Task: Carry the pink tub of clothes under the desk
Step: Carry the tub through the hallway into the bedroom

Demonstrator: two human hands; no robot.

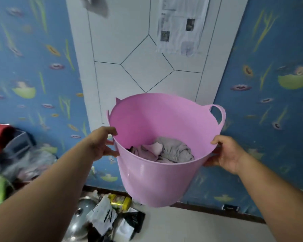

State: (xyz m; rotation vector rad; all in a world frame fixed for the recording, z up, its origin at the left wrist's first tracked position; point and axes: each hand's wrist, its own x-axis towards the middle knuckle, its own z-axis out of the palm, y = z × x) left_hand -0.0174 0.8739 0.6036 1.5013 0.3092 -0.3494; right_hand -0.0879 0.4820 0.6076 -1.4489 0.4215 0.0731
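the pink tub (157,180) hangs in the air before a white panel (143,55), grey and pink clothes (166,151) bunched at its bottom. the left hand (101,144) and right hand (229,152) clamp opposite rims. below, a torn wrapper (103,217) shows unreadable black marks.

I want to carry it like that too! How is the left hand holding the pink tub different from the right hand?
The left hand grips the pink tub at the rim with its thumb on top, close to a handle. The right hand holds the opposite side, thumb on the rim, fingers hidden behind the wall, well below the far handle. Both hold the tub up off the floor.
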